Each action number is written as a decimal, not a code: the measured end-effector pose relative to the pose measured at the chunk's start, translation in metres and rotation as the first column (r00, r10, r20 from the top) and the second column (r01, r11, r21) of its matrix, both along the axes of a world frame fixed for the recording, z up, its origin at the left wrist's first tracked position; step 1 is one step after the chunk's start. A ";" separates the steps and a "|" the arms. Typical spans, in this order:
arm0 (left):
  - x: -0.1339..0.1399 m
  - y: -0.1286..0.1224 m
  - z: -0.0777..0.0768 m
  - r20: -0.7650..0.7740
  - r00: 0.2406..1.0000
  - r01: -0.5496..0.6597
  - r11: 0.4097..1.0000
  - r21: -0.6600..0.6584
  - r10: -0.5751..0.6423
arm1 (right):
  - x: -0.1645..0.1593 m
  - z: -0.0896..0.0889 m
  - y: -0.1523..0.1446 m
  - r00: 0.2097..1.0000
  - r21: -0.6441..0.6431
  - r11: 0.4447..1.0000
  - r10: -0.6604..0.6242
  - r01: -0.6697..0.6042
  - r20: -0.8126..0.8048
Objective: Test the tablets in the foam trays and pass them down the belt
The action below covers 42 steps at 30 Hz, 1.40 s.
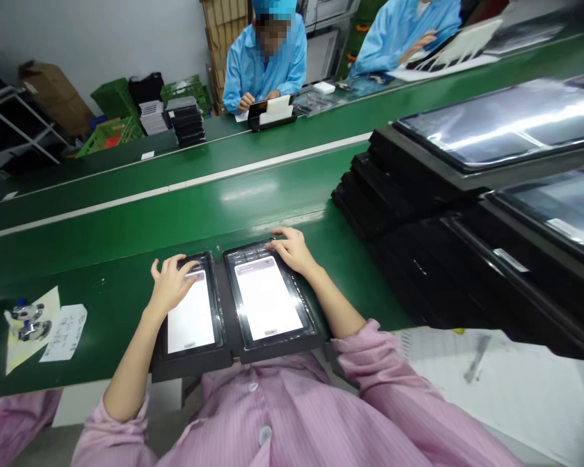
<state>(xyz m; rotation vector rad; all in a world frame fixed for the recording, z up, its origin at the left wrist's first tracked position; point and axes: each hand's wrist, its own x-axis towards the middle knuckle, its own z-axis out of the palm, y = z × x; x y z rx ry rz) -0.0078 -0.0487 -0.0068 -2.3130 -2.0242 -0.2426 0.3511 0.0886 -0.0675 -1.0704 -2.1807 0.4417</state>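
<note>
Two tablets with lit white screens lie side by side in black trays on the green bench before me. Over the upper part of the left tablet (192, 318) is my left hand (172, 283), its fingers spread and fingertips at the screen. My right hand (292, 250) reaches over the top right corner of the right tablet (267, 298), fingers apart, index finger near the upper edge of the screen. Neither hand grips anything. Whether the fingertips press the glass I cannot tell.
Stacked black trays with tablets (506, 130) rise on my right. Papers (506, 383) lie below them. On the left are a note (65, 334) and small rolls (34, 321). Across the green conveyor (199, 201), two people in blue work; one has a tablet on a stand (272, 113).
</note>
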 end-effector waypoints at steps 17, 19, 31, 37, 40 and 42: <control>0.035 0.108 0.018 0.202 0.962 -0.044 0.838 -0.545 0.182 | -0.008 -0.020 0.008 0.956 -0.158 0.979 -0.164 0.128 -0.245; 0.037 0.113 0.020 0.177 0.966 -0.062 0.829 -0.555 0.190 | -0.009 -0.024 0.010 0.957 -0.206 0.970 -0.173 0.126 -0.233; 0.062 0.077 0.023 0.000 1.000 -0.024 0.915 -0.403 0.026 | -0.018 -0.029 0.019 0.945 -0.506 0.861 -0.204 0.048 -0.257; 0.074 0.060 0.011 -0.134 0.989 0.018 0.938 -0.346 -0.068 | -0.019 -0.019 0.014 0.677 -0.615 0.692 -0.246 -0.378 -0.693; 0.071 0.063 0.012 -0.152 0.987 -0.009 0.924 -0.383 -0.054 | -0.021 -0.017 0.013 0.561 -0.578 0.649 -0.270 -0.494 -0.782; 0.065 0.065 0.013 -0.164 0.986 -0.043 0.909 -0.415 -0.028 | -0.021 -0.017 0.013 0.644 -0.590 0.718 -0.260 -0.369 -0.720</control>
